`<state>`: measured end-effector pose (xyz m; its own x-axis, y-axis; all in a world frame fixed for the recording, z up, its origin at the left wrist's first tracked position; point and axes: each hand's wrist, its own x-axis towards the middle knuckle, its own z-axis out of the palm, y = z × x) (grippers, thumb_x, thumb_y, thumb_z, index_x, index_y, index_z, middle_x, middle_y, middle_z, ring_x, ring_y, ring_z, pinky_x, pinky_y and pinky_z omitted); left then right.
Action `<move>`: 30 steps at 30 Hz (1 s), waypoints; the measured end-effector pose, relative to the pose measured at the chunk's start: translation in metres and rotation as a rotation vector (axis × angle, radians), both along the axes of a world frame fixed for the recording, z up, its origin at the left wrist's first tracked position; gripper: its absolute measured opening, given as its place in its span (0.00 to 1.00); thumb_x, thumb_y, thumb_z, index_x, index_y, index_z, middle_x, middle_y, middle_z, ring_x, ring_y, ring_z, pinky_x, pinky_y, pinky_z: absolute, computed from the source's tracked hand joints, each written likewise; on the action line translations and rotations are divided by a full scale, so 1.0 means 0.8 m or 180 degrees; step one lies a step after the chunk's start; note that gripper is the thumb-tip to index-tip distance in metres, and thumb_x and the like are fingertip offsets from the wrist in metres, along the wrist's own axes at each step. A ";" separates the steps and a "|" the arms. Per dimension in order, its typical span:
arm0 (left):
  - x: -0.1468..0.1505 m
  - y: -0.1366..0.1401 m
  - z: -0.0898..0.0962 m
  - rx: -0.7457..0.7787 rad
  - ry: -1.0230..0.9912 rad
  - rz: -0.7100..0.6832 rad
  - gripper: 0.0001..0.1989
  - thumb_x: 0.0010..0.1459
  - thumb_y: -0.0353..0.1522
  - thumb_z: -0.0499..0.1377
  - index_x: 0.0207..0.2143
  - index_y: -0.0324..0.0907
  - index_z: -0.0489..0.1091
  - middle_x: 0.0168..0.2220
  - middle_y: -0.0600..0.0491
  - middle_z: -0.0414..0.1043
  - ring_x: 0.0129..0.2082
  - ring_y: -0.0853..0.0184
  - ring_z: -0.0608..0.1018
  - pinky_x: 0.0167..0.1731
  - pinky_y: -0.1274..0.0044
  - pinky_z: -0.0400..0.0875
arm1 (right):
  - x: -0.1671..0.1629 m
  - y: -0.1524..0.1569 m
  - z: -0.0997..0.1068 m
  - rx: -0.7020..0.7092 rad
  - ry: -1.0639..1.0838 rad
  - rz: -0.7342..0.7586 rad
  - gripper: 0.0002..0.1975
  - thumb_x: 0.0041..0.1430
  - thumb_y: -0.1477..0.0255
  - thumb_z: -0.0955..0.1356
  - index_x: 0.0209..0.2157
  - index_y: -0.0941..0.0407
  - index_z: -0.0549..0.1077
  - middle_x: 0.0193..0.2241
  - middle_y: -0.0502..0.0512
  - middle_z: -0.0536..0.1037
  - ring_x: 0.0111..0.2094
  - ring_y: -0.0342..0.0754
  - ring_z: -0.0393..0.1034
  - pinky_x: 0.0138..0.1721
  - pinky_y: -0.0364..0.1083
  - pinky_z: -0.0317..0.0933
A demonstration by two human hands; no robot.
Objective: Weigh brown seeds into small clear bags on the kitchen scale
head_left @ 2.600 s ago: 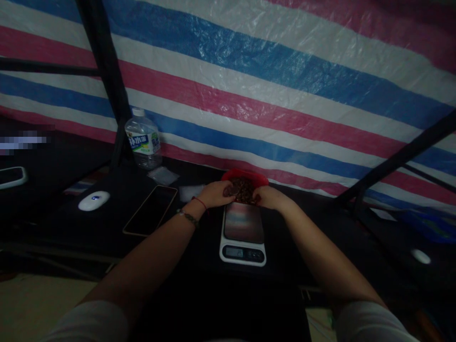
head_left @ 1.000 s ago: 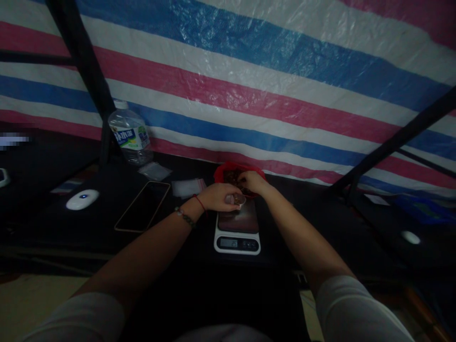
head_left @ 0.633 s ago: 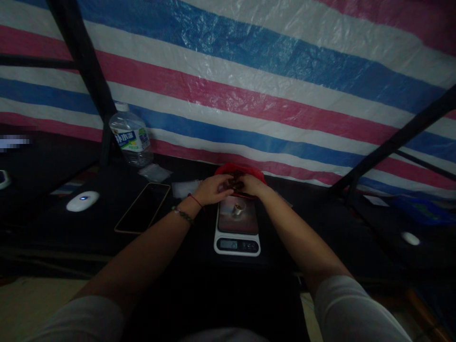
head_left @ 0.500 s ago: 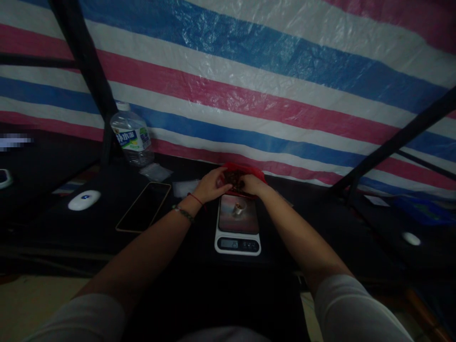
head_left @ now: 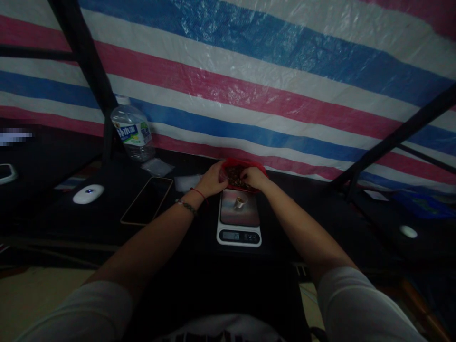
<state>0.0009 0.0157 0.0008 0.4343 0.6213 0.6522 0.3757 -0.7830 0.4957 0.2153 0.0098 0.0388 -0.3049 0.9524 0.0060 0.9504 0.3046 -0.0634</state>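
Observation:
A red bag [head_left: 233,160], spread wide at its mouth, holds many small dark brown pieces [head_left: 235,179]. My left hand [head_left: 213,179] grips the bag's left edge, thumb on the inside. Over the right part of the bag, my right hand [head_left: 254,177] has its fingertips pinched together among the pieces; what is between them is hidden. Just in front of the bag lies a white kitchen scale [head_left: 239,242] with a lit display. A small pale cup [head_left: 239,203] with brownish contents stands on its plate.
Left of the scale lie a dark phone [head_left: 147,202], a white mouse-shaped device [head_left: 88,194] and clear plastic bags [head_left: 157,167]. Behind them stands a clear bottle [head_left: 132,133]. A striped sheet [head_left: 228,95] hangs along the back, with slanted black bars [head_left: 392,137] at both sides.
My right hand has drawn back slightly to the right, and more of the brown pieces show. My left hand stays at the bag's edge. The view has shifted a little.

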 end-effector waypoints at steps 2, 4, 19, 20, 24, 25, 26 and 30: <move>0.000 0.000 0.000 -0.0013 -0.0003 -0.0051 0.33 0.46 0.28 0.59 0.57 0.35 0.56 0.55 0.42 0.64 0.54 0.57 0.68 0.57 0.65 0.61 | 0.001 -0.001 0.003 0.0057 0.0100 0.0000 0.12 0.51 0.77 0.68 0.38 0.55 0.79 0.38 0.53 0.80 0.39 0.47 0.72 0.41 0.41 0.60; 0.000 0.001 0.001 -0.0044 -0.0037 -0.0009 0.33 0.46 0.28 0.58 0.56 0.36 0.57 0.54 0.42 0.65 0.54 0.57 0.68 0.57 0.65 0.62 | 0.002 -0.003 0.006 0.0097 0.0191 -0.0003 0.11 0.51 0.77 0.68 0.37 0.55 0.79 0.37 0.52 0.80 0.39 0.47 0.72 0.41 0.41 0.60; 0.000 0.006 -0.004 0.0002 -0.0153 0.0065 0.32 0.46 0.29 0.58 0.55 0.36 0.58 0.53 0.43 0.65 0.54 0.57 0.68 0.57 0.65 0.61 | -0.028 -0.116 0.064 -0.0048 0.0870 0.0910 0.07 0.51 0.79 0.69 0.32 0.57 0.78 0.31 0.53 0.78 0.34 0.44 0.71 0.37 0.41 0.59; 0.000 0.006 -0.004 0.0001 -0.0165 0.0058 0.32 0.46 0.29 0.58 0.55 0.36 0.58 0.53 0.42 0.65 0.54 0.57 0.68 0.57 0.65 0.61 | -0.032 -0.119 0.063 -0.0087 0.0833 0.0961 0.06 0.52 0.80 0.69 0.32 0.57 0.78 0.31 0.53 0.78 0.34 0.44 0.71 0.37 0.41 0.59; -0.002 0.006 -0.005 0.0000 -0.0178 0.0071 0.31 0.46 0.29 0.58 0.55 0.35 0.58 0.53 0.42 0.65 0.54 0.57 0.68 0.57 0.65 0.61 | -0.039 -0.121 0.053 -0.0101 0.0635 0.0978 0.06 0.52 0.79 0.69 0.31 0.57 0.77 0.32 0.53 0.78 0.35 0.45 0.70 0.38 0.41 0.59; -0.002 0.006 -0.005 -0.0013 -0.0171 0.0089 0.31 0.46 0.29 0.58 0.55 0.35 0.58 0.53 0.41 0.65 0.54 0.57 0.68 0.57 0.65 0.61 | -0.040 -0.121 0.051 -0.0093 0.0600 0.0969 0.06 0.52 0.79 0.69 0.31 0.57 0.78 0.32 0.53 0.78 0.35 0.45 0.70 0.38 0.41 0.59; -0.002 0.006 -0.005 -0.0031 -0.0158 0.0103 0.31 0.46 0.29 0.58 0.55 0.35 0.58 0.53 0.41 0.65 0.54 0.57 0.68 0.56 0.65 0.62 | -0.040 -0.121 0.051 -0.0100 0.0587 0.0975 0.05 0.52 0.79 0.69 0.31 0.57 0.78 0.32 0.53 0.77 0.35 0.45 0.70 0.38 0.42 0.59; -0.003 0.006 -0.006 -0.0063 -0.0128 0.0125 0.32 0.46 0.29 0.58 0.56 0.37 0.58 0.53 0.43 0.65 0.54 0.58 0.68 0.57 0.65 0.61 | -0.040 -0.125 0.055 -0.0147 0.0716 0.1047 0.07 0.52 0.80 0.68 0.31 0.56 0.78 0.32 0.53 0.77 0.37 0.45 0.70 0.40 0.42 0.60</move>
<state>-0.0013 0.0208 -0.0037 0.3830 0.6503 0.6560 0.3855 -0.7579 0.5263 0.1830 -0.0905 0.0825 -0.5896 0.8049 0.0669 0.7633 0.5824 -0.2796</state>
